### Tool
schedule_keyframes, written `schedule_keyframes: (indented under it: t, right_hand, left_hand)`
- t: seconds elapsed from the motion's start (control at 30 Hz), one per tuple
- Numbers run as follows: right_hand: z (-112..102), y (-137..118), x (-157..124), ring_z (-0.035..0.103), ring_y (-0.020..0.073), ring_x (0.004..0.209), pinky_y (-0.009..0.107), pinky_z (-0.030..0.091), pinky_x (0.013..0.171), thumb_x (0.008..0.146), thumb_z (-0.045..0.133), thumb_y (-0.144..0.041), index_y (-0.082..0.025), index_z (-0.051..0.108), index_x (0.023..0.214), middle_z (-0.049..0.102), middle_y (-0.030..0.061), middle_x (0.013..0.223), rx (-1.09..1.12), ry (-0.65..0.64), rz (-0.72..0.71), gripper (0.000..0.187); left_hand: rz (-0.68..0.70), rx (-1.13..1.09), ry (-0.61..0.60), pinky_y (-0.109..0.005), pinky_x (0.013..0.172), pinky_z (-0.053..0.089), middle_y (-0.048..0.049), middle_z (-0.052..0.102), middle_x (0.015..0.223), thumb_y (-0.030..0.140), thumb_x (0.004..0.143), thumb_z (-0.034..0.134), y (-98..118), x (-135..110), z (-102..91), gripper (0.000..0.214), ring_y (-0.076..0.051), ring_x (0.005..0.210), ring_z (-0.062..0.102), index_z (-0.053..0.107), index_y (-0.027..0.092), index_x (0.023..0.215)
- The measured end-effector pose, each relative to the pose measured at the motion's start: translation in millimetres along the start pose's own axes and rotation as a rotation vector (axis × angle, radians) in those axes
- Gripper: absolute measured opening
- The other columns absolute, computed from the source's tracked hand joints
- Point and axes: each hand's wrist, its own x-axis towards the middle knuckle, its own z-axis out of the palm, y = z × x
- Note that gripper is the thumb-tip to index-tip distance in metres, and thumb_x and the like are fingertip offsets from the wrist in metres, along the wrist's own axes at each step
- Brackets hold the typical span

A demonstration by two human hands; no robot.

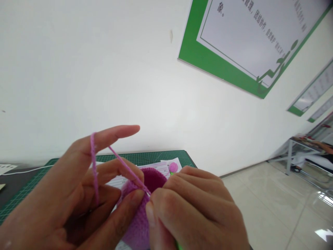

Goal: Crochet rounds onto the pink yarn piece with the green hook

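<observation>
A purple crocheted piece [140,215], shaped like a small cup, sits between both hands low in the middle of the view. My left hand [78,194] pinches its edge with thumb and middle finger, and a pink-purple yarn strand [125,166] runs over the raised forefinger down to the piece. My right hand [192,208] is closed in a fist right beside the piece. It grips a crochet hook [178,246] of which only a green bit of handle shows under the fist.
A green cutting mat [145,157] lies on the table with lined paper [158,169] and a small pink ball [173,167] on it. Behind stands a white wall with a green-framed poster [249,45]. At right are tiled floor and a metal-legged table [299,149].
</observation>
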Motion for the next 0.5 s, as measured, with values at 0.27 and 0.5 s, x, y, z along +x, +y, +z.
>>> schedule_keyframes:
  t: [0.27,0.5]
  right_hand:
    - [26.2,7.3,5.6,0.036,0.0074,0.048,0.030,0.032,0.047,0.090,0.048,-0.013,-0.020,0.043,0.063,0.042,-0.0059,0.056,0.204,-0.005,-0.027,0.029]
    - [62.5,8.2,-8.8,0.043,0.0093,0.051,0.028,0.046,0.053,0.097,0.037,-0.016,-0.022,0.044,0.071,0.042,-0.0053,0.052,0.209,0.373,-0.011,0.028]
  left_hand:
    - [0.071,0.109,0.072,-0.011,0.039,0.050,0.0093,0.081,0.082,-0.016,0.048,0.075,-9.3,-3.9,3.1,0.100,-0.009,0.039,0.059,0.063,0.053,0.120]
    - [-0.026,-0.128,0.162,-0.017,0.062,0.062,0.0128,0.076,0.077,0.005,0.055,0.086,-13.5,-2.4,10.0,0.093,-0.016,0.063,0.072,0.054,0.058,0.123]
